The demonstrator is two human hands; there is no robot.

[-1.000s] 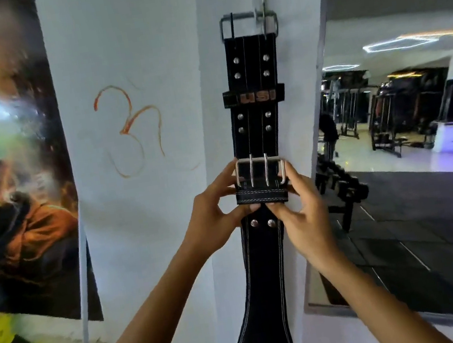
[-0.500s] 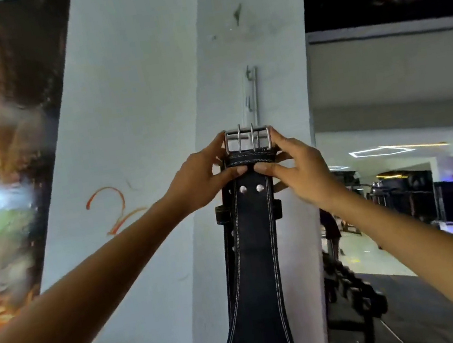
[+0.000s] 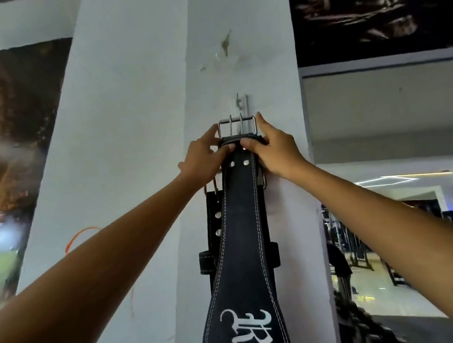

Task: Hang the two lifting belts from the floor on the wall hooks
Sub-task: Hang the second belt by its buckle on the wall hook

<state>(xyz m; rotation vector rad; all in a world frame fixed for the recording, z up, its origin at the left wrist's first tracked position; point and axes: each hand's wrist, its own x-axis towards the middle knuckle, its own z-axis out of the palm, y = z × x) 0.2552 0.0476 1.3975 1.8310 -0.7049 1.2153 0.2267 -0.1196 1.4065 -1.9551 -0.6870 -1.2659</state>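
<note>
White blackletter lettering was seen on the near black lifting belt (image 3: 242, 257), at its wide lower part; only "Riz" could be read before the text was cut off by the frame's bottom edge. An orange scrawl (image 3: 81, 237) was marked on the white pillar (image 3: 129, 127) to the left, mostly hidden by a forearm, so not legible. Small yellow digits far right, in the gym, were too blurred to be read.

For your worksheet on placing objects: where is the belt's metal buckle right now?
Upper centre of the head view: the buckle sits between both hands, just below the wall hook.
</note>
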